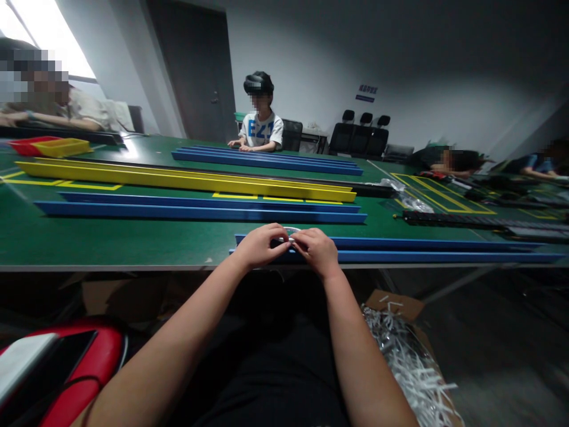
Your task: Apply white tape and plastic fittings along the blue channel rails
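Both hands meet over the left part of a blue channel rail (427, 257) lying along the table's front edge. Between them is a thin white strip (292, 229), curved in a small loop behind the fingertips. My left hand (261, 246) pinches it with thumb and fingers. From the other side my right hand (318, 249) pinches it too, fingertips almost touching the left thumb. Most of the strip is hidden by the fingers; I cannot make out its exact kind.
More blue rails (200, 212) and yellow rails (191, 181) lie across the green table (133, 237). Red and yellow trays (62, 146) stand at left. A black slotted bar (453, 220) lies at right. Co-workers sit around. Below are a box of white strips (413, 362) and a red stool (104, 344).
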Motion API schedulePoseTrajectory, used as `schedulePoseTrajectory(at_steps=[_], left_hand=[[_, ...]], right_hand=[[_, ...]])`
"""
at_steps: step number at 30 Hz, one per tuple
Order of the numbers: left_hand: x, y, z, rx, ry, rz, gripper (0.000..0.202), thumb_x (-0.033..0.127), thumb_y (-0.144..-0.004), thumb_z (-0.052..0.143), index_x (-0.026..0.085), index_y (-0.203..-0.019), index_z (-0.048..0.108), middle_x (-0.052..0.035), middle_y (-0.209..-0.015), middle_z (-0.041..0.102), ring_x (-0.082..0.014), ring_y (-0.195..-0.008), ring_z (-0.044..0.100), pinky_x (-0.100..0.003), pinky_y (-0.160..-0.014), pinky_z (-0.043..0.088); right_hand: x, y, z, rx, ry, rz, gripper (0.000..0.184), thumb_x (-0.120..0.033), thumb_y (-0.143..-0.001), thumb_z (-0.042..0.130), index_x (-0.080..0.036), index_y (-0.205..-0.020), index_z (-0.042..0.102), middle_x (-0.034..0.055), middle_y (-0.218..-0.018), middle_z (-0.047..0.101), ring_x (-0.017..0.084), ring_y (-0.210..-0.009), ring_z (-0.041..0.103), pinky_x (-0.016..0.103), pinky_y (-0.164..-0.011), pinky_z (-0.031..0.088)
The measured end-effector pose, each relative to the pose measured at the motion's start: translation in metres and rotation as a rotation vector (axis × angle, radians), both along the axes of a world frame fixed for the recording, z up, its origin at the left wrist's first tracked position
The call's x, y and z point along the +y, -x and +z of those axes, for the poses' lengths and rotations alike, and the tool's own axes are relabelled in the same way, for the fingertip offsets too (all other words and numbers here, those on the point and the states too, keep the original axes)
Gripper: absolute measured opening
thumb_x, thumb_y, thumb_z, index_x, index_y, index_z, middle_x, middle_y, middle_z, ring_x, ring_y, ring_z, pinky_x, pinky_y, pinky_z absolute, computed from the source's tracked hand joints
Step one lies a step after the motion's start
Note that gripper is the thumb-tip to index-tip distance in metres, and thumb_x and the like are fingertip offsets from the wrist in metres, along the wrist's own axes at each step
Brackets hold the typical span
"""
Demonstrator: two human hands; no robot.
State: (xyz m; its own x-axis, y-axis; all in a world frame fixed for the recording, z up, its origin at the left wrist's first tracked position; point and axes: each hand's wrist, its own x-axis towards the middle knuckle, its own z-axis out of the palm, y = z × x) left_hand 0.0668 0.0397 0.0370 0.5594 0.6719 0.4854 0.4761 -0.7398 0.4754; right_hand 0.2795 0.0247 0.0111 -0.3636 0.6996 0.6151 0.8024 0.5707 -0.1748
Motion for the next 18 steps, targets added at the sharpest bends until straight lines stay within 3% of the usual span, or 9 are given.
schedulePoseTrajectory(at_steps=[8,14,18], left_hand=[[0.007,0.002,-0.005,-0.019,0.033,-0.003,0.024,0.040,-0.092,0.052,0.022,-0.094,0.067,-0.0056,-0.101,0.065,-0.0180,-0.093,0.061,-0.031,-0.086,0.048],[0.013,0.009,-0.004,-0.163,0.049,-0.039,0.014,0.029,-0.089,0.053,0.020,-0.088,0.063,-0.0060,-0.097,0.065,-0.0179,-0.094,0.060,-0.032,-0.088,0.048],[0.009,0.021,-0.001,-0.209,0.027,0.038,0.015,0.031,-0.089,0.053,0.020,-0.087,0.063,-0.0057,-0.095,0.064,-0.0183,-0.094,0.059,-0.032,-0.088,0.046]], right_hand=[[0.001,0.001,0.003,0.027,0.014,0.006,0.018,-0.034,-0.091,0.061,-0.032,-0.107,0.070,0.0014,-0.106,0.072,0.020,-0.102,0.060,0.034,-0.087,0.048],[0.005,-0.001,0.006,0.088,0.024,-0.017,0.014,-0.028,-0.088,0.062,-0.027,-0.101,0.069,0.0037,-0.104,0.072,0.023,-0.103,0.060,0.038,-0.092,0.046],[0.007,-0.004,0.004,0.217,0.008,-0.049,0.013,-0.033,-0.089,0.062,-0.026,-0.098,0.068,0.0039,-0.103,0.072,0.022,-0.099,0.062,0.039,-0.091,0.046]])
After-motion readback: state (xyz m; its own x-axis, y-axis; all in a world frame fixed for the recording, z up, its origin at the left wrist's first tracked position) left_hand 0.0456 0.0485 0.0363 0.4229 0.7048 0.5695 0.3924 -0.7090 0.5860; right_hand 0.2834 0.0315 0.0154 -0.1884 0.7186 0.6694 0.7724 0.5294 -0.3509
